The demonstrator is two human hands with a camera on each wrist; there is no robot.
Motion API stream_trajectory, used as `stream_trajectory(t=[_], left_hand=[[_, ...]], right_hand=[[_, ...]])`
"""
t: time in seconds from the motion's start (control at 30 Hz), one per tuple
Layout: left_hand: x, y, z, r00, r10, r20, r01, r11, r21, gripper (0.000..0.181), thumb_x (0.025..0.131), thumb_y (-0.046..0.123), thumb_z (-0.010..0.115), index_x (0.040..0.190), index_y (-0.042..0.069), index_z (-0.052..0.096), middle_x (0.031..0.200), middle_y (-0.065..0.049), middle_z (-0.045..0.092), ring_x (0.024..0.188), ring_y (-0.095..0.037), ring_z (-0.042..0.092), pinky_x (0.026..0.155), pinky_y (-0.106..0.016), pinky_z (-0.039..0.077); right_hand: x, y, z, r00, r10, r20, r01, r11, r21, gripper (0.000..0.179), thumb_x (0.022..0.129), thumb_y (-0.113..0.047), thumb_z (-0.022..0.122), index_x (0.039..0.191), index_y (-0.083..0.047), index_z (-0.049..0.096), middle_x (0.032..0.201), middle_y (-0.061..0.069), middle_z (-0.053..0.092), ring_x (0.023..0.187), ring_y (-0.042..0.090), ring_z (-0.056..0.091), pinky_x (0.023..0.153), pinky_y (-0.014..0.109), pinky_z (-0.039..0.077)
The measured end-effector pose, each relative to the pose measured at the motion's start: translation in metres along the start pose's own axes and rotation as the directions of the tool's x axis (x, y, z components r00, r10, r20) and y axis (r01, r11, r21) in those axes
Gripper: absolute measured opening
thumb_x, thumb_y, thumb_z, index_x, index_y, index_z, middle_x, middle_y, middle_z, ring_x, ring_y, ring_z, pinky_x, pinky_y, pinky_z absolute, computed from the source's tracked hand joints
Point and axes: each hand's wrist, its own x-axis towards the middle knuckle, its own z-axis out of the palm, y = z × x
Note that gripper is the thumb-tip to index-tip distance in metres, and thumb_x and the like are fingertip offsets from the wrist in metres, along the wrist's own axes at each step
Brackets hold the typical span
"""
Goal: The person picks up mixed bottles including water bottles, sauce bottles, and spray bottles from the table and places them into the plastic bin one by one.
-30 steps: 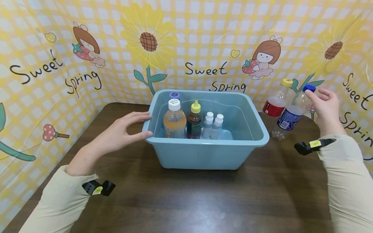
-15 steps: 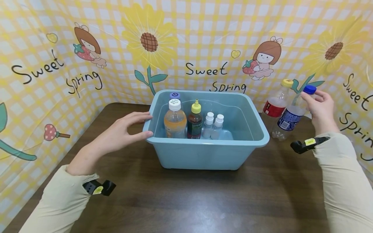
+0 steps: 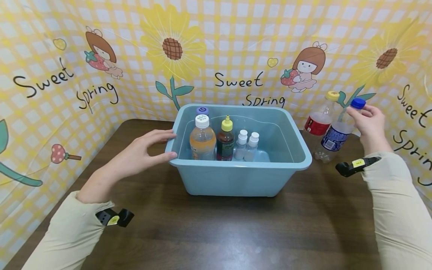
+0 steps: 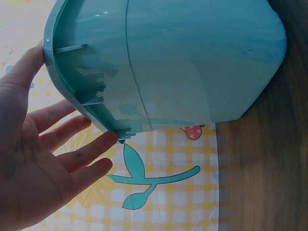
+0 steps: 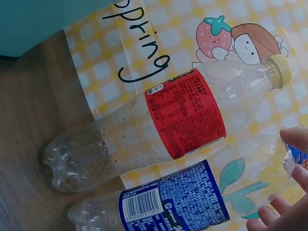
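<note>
My right hand pinches the neck of a clear plastic soda bottle just under its blue cap, thumb in front. This bottle has a blue label and stands on the table right of the bin. Close beside it stands another clear soda bottle with a red label and yellow cap. At the left end of the pale blue plastic bin, my left hand touches the rim with spread fingers and thumb. In the left wrist view, its fingers lie along the outside of the rim.
Inside the bin, toward its left, stand a white-capped orange-banded bottle, a purple-capped bottle behind it, a dark squeeze bottle with a yellow nozzle and two small white-capped bottles. A yellow checked cloth hangs behind the brown table.
My right hand has shifted left and slightly down, from beside the blue cap to the bottle's neck. The left hand and the bin have stayed put.
</note>
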Motion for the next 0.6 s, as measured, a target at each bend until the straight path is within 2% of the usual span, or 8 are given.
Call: stream_trajectory(t=[0.2,0.37,0.6], left_hand=[[0.0,0.0,0.0,1.0,-0.002,0.002,0.002,1.0,0.001,0.061,0.087,0.041,0.064,0.138,0.014,0.045,0.145,-0.008,0.04,0.13,-0.031,0.043,0.101,-0.057,0.038],[0.0,0.0,0.0,1.0,0.0,0.001,0.0,1.0,0.002,0.061,0.087,0.041,0.064,0.138,0.014,0.045,0.144,-0.007,0.041,0.13,-0.031,0.043,0.101,-0.056,0.038],[0.0,0.0,0.0,1.0,0.001,0.001,-0.001,1.0,0.001,0.061,0.087,0.041,0.064,0.138,0.014,0.045,0.144,-0.008,0.041,0.13,-0.031,0.043,0.102,-0.057,0.037]], right_hand=[[-0.001,-0.004,-0.003,1.0,0.007,0.015,-0.007,0.999,0.038,0.028,0.078,-0.023,0.074,0.091,-0.023,0.05,0.067,-0.024,0.056,0.06,-0.003,0.047,0.048,0.012,0.037],[-0.003,-0.008,-0.006,0.999,0.027,0.033,-0.028,0.999,0.042,0.035,0.074,-0.029,0.077,0.095,-0.026,0.05,0.075,-0.022,0.057,0.061,-0.003,0.05,0.049,0.013,0.04],[-0.006,-0.015,-0.01,0.999,-0.005,0.045,-0.001,0.99,0.144,0.037,0.071,-0.023,0.081,0.096,-0.02,0.053,0.07,-0.02,0.061,0.06,-0.002,0.055,0.045,0.015,0.045]])
